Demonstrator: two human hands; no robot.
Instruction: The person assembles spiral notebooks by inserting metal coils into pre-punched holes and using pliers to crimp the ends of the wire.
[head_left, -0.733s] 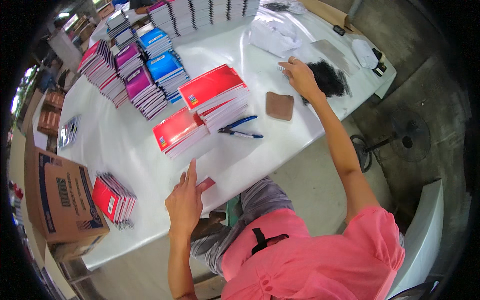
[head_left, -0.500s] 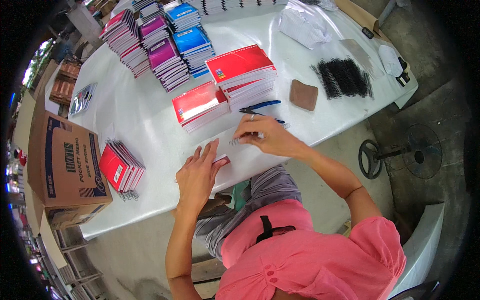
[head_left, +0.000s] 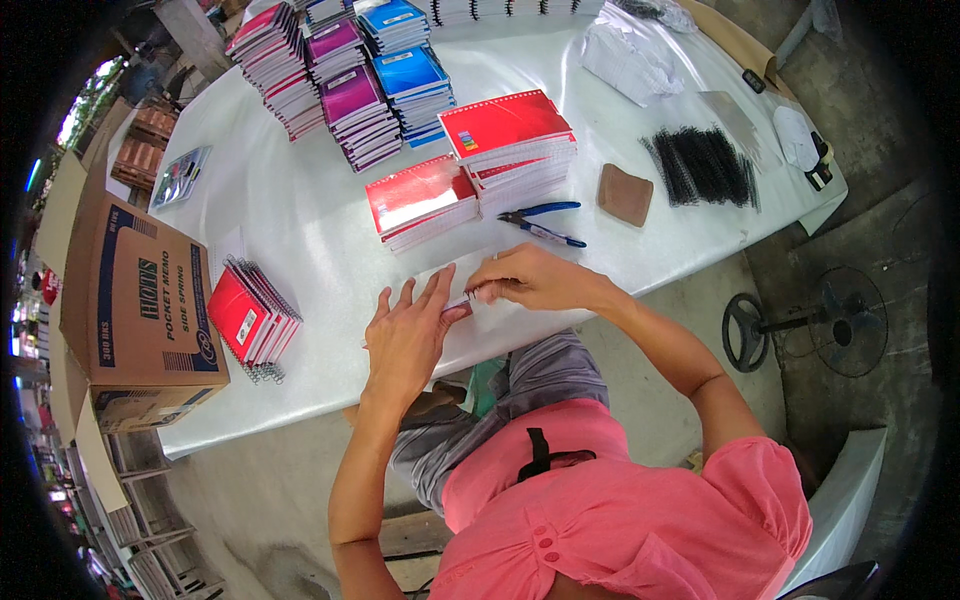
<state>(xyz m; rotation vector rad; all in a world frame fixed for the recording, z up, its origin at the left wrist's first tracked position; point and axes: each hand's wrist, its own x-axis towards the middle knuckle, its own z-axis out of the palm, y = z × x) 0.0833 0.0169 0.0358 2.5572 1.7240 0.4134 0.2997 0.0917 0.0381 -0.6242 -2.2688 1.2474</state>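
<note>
My left hand [head_left: 408, 325] holds down a small notebook [head_left: 458, 304] at the table's near edge, its fingers stretched over it and the thumb at its right end. Most of the notebook is hidden under that hand; a strip of reddish cover shows. At this end my right hand [head_left: 530, 280] is closed in a pinch on a thin wire coil [head_left: 474, 294], largely covered by the fingertips. Just beyond the right hand lie blue-handled pliers [head_left: 545, 222]. Unbound red-covered notebooks stand behind in a tall stack [head_left: 507, 130] and a lower stack [head_left: 424, 195].
Spiral-bound red notebooks [head_left: 250, 315] lie at left beside a cardboard box [head_left: 155, 290]. Purple notebooks [head_left: 355, 100] and blue notebooks [head_left: 412, 75] are stacked far back. A brown block [head_left: 626, 194] and a pile of black coils [head_left: 700, 168] lie right. A fan [head_left: 850, 320] stands beyond the table.
My right hand has moved left, bringing the coil against the notebook's end. The pliers now show fully. The whole view has shifted slightly.
</note>
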